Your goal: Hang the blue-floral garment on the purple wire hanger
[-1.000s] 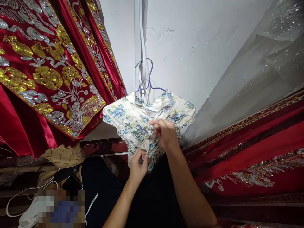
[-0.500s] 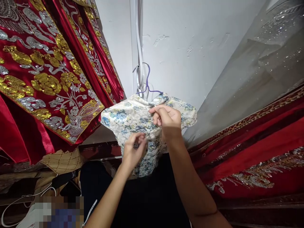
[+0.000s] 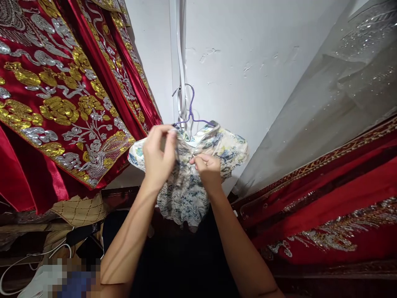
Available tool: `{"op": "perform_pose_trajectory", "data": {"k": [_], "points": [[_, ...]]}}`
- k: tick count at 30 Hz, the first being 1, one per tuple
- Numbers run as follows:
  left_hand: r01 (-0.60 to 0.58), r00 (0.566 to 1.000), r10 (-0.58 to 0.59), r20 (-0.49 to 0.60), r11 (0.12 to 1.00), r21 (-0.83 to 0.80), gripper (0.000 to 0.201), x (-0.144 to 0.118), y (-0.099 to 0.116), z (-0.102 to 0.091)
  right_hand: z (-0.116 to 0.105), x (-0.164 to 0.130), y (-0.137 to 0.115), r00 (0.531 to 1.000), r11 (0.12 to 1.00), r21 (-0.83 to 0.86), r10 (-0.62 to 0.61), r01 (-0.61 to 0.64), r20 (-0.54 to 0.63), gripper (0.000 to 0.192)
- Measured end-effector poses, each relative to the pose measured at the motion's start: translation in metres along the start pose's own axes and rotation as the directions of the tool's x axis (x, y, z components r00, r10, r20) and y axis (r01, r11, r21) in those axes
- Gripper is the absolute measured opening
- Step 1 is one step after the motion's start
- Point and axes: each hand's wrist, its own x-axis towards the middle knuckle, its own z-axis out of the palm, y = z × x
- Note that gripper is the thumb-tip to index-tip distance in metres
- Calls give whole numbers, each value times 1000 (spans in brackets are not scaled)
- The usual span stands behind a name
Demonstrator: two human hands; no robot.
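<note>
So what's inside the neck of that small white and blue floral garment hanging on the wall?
A thin purple wire hanger rises from the white and blue floral garment; its shoulders are covered by fabric, the left hand and right hand.

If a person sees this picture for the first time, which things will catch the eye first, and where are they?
First comes the red garment with gold and silver embroidery, hanging at the upper left. In the middle, a small floral top in white and blue hangs on a purple hanger against the white wall; the left hand and right hand both pinch its fabric near the collar. More red embroidered cloth lies at the right.
</note>
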Motion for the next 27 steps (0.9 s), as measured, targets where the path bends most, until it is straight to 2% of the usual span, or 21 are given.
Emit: {"op": "perform_pose_trajectory", "data": {"k": [3, 5, 6, 7, 9, 10, 11, 12, 15, 18, 20, 22, 23, 24, 26, 27], "points": [[125, 966, -145, -216, 986, -106, 15, 6, -37, -26, -9, -17, 22, 1000, 998, -53, 20, -20, 8, 23], [229, 891, -319, -323, 930, -287, 14, 5, -71, -45, -12, -30, 30, 999, 999, -8, 39, -39, 21, 24], [297, 826, -452, -337, 857, -421, 13, 1, -87, -53, -13, -36, 33, 997, 997, 34, 69, -70, 39, 24], [364, 734, -603, -312, 737, -569, 14, -5, -102, -60, -12, -43, 34, 992, 990, 83, 108, -113, 61, 24], [454, 535, -828, -166, 448, -770, 18, -24, -123, -68, -8, -54, 36, 979, 965, 181, 177, -192, 97, 25], [479, 457, -884, -93, 333, -812, 21, -37, -128, -69, -5, -59, 36, 973, 949, 222, 204, -223, 108, 25], [501, 406, -913, -39, 258, -826, 23, -52, -131, -67, -3, -64, 36, 967, 935, 253, 230, -250, 108, 25], [521, 379, -925, -9, 221, -824, 25, -68, -132, -64, -2, -68, 37, 962, 923, 273, 254, -272, 99, 25], [545, 341, -940, 34, 168, -821, 25, -117, -125, -51, -4, -79, 42, 949, 902, 296, 307, -313, 68, 26], [541, 322, -946, 30, 158, -826, 21, -152, -117, -42, -20, -87, 54, 948, 907, 282, 316, -314, 38, 27], [540, 333, -943, 28, 166, -825, 17, -161, -111, -41, -36, -88, 63, 947, 923, 211, 318, -322, 53, 29], [545, 364, -930, 42, 176, -819, 15, -160, -101, -42, -52, -89, 71, 923, 933, 50, 344, -357, 174, 30], [550, 382, -923, 56, 178, -816, 17, -157, -95, -43, -58, -89, 74, 886, 927, -61, 373, -371, 274, 29], [559, 407, -910, 78, 180, -809, 20, -153, -86, -44, -62, -88, 77, 827, 912, -172, 410, -372, 384, 29], [592, 486, -860, 157, 191, -783, 22, -145, -66, -42, -62, -89, 78, 705, 887, -321, 459, -332, 541, 27], [616, 532, -820, 212, 203, -761, 22, -142, -55, -40, -58, -89, 77, 688, 890, -334, 453, -310, 567, 28]]}}
